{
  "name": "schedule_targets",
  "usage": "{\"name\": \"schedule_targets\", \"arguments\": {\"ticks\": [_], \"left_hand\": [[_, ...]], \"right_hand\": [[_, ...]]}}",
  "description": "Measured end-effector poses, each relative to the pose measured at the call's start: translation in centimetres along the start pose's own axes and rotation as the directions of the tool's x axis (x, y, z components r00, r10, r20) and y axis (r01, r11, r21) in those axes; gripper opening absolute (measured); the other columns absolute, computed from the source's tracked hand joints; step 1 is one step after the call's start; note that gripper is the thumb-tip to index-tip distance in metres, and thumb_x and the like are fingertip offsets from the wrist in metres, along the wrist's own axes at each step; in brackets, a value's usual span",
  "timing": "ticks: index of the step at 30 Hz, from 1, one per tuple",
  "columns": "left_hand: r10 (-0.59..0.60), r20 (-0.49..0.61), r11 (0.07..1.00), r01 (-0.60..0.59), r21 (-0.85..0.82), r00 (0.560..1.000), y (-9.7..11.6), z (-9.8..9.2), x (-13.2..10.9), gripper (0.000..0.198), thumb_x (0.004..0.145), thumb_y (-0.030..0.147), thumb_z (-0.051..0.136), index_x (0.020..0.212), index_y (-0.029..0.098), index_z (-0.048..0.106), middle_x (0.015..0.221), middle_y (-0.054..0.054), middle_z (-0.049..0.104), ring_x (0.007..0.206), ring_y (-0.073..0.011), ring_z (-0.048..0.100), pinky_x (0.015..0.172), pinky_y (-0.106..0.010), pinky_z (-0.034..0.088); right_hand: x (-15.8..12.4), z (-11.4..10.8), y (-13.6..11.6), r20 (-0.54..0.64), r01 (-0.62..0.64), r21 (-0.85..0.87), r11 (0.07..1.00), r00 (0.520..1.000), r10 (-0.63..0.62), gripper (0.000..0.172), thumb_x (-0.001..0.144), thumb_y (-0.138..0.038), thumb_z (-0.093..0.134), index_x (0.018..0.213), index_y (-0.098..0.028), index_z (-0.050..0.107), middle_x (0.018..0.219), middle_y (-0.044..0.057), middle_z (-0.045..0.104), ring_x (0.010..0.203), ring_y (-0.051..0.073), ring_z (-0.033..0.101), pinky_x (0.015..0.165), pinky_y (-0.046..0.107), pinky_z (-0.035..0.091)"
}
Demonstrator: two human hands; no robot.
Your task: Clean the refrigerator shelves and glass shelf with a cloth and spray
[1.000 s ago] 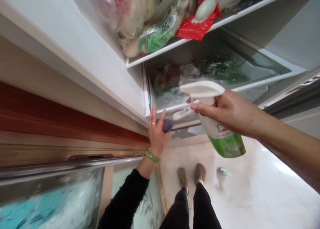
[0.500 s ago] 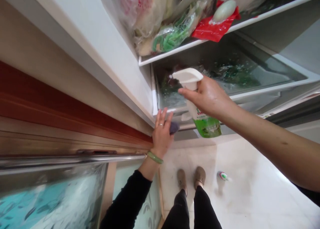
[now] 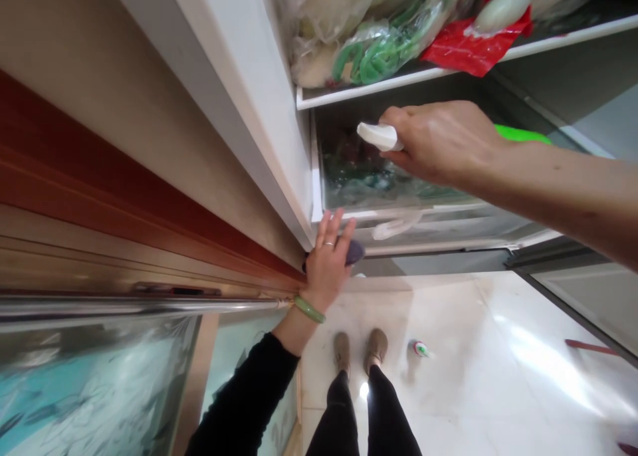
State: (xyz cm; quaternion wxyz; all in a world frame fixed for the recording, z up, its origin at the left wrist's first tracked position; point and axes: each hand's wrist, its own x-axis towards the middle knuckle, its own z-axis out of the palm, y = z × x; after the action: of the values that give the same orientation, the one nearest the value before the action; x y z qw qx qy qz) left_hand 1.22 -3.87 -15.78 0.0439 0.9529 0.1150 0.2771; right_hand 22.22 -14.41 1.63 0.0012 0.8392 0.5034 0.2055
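Observation:
My right hand (image 3: 438, 140) is wrapped round a spray bottle, held nearly level over the glass shelf (image 3: 369, 177) of an open fridge. Its white spray head (image 3: 379, 135) points left, and the bright green base (image 3: 522, 134) shows behind my wrist; my hand and forearm hide the rest. My left hand (image 3: 327, 260), with a ring and a green bangle, is at the fridge's lower left front edge. Under its outstretched fingers is a dark purple oval pad (image 3: 355, 252), which my palm partly hides.
Above, a shelf holds bagged vegetables (image 3: 383, 54) and a pale egg (image 3: 503, 8) on a red wrapper (image 3: 471, 47). Clear plastic (image 3: 399, 223) hangs below the glass shelf. A small bottle (image 3: 420, 348) stands on the floor by my shoes. The fridge door (image 3: 588, 296) is at right.
My right hand has tipped the spray bottle from upright to nearly level, its base swinging up and right. My left hand stays at the front edge with the pad. The view has shifted slightly.

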Motion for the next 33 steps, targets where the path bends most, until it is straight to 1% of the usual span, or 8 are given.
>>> {"name": "schedule_targets", "arguments": {"ticks": [3, 5, 9, 13, 19, 25, 29, 33], "left_hand": [[0.004, 0.009, 1.000, -0.004, 0.001, 1.000, 0.0, 0.0, 0.0, 0.093, 0.082, 0.000, 0.074, 0.164, 0.025, 0.039, 0.176, -0.011, 0.035, 0.166, -0.0322, 0.024, 0.126, -0.051, 0.048], [0.007, 0.010, 1.000, -0.007, 0.010, 1.000, 0.0, 0.0, 0.0, 0.091, 0.083, 0.001, 0.074, 0.164, 0.024, 0.040, 0.176, -0.011, 0.035, 0.166, -0.0314, 0.024, 0.127, -0.050, 0.047], [0.013, 0.008, 0.999, -0.014, 0.049, 1.000, 0.0, 0.1, 0.0, 0.088, 0.084, 0.004, 0.076, 0.163, 0.021, 0.042, 0.175, -0.013, 0.036, 0.166, -0.0321, 0.025, 0.127, -0.049, 0.047], [0.023, 0.006, 0.996, -0.023, 0.088, 1.000, 0.1, 0.1, -0.1, 0.087, 0.084, 0.006, 0.078, 0.162, 0.020, 0.043, 0.175, -0.013, 0.037, 0.165, -0.0324, 0.027, 0.124, -0.047, 0.049], [0.011, 0.024, 0.996, -0.013, 0.083, 1.000, 0.2, -0.1, -0.1, 0.089, 0.083, 0.010, 0.082, 0.162, 0.021, 0.042, 0.176, -0.013, 0.035, 0.166, -0.0318, 0.024, 0.126, -0.045, 0.048], [0.031, 0.012, 0.997, -0.032, 0.069, 0.999, -0.1, 0.0, -0.1, 0.092, 0.082, 0.008, 0.082, 0.163, 0.019, 0.040, 0.175, -0.013, 0.036, 0.167, -0.0314, 0.023, 0.128, -0.046, 0.045], [0.017, 0.021, 0.997, -0.019, 0.073, 1.000, -0.1, 0.0, -0.1, 0.090, 0.085, 0.007, 0.079, 0.165, 0.022, 0.038, 0.175, -0.012, 0.036, 0.167, -0.0304, 0.022, 0.127, -0.046, 0.046], [0.022, 0.009, 0.999, -0.023, 0.049, 1.000, -0.1, -0.1, 0.0, 0.092, 0.085, 0.004, 0.076, 0.166, 0.024, 0.035, 0.175, -0.013, 0.037, 0.167, -0.0303, 0.021, 0.129, -0.049, 0.043]], "right_hand": [[1.6, 1.4, 1.2, -0.004, -0.005, -0.073, 0.997, 1.000, 0.005, 0.038, 0.102, -0.038, 0.067, 0.129, -0.011, 0.060, 0.113, 0.023, 0.077, 0.107, 0.042, 0.075, 0.078, 0.040, 0.051], [2.4, 2.0, 1.7, -0.024, 0.036, -0.077, 0.996, 0.999, -0.038, 0.036, 0.102, -0.034, 0.065, 0.128, -0.009, 0.061, 0.115, 0.026, 0.076, 0.110, 0.042, 0.074, 0.081, 0.042, 0.053], [3.5, 2.8, 1.3, -0.065, 0.132, -0.063, 0.989, 0.989, -0.136, 0.034, 0.101, -0.028, 0.064, 0.128, -0.008, 0.062, 0.123, 0.027, 0.074, 0.116, 0.042, 0.071, 0.086, 0.044, 0.055], [4.7, 3.1, 0.6, -0.052, 0.172, -0.071, 0.982, 0.983, -0.176, 0.034, 0.099, -0.027, 0.069, 0.126, -0.007, 0.065, 0.120, 0.027, 0.075, 0.114, 0.046, 0.073, 0.086, 0.048, 0.057], [4.8, 2.9, 0.8, 0.016, -0.038, -0.108, 0.993, 0.999, 0.040, 0.035, 0.102, -0.027, 0.062, 0.126, -0.002, 0.064, 0.114, 0.030, 0.076, 0.112, 0.044, 0.075, 0.085, 0.047, 0.057], [3.4, 3.1, 2.9, 0.029, -0.084, -0.164, 0.983, 0.996, 0.090, 0.041, 0.105, -0.035, 0.058, 0.133, -0.006, 0.060, 0.118, 0.027, 0.076, 0.108, 0.042, 0.076, 0.078, 0.041, 0.055], [2.5, 2.9, 4.4, 0.003, -0.170, -0.146, 0.975, 0.985, 0.172, 0.036, 0.104, -0.032, 0.056, 0.127, -0.005, 0.063, 0.112, 0.027, 0.077, 0.107, 0.042, 0.077, 0.080, 0.042, 0.053], [1.1, 2.4, 5.3, -0.011, -0.238, -0.111, 0.965, 0.971, 0.238, 0.042, 0.105, -0.037, 0.055, 0.132, -0.004, 0.061, 0.110, 0.028, 0.076, 0.107, 0.042, 0.076, 0.081, 0.043, 0.052]]}}
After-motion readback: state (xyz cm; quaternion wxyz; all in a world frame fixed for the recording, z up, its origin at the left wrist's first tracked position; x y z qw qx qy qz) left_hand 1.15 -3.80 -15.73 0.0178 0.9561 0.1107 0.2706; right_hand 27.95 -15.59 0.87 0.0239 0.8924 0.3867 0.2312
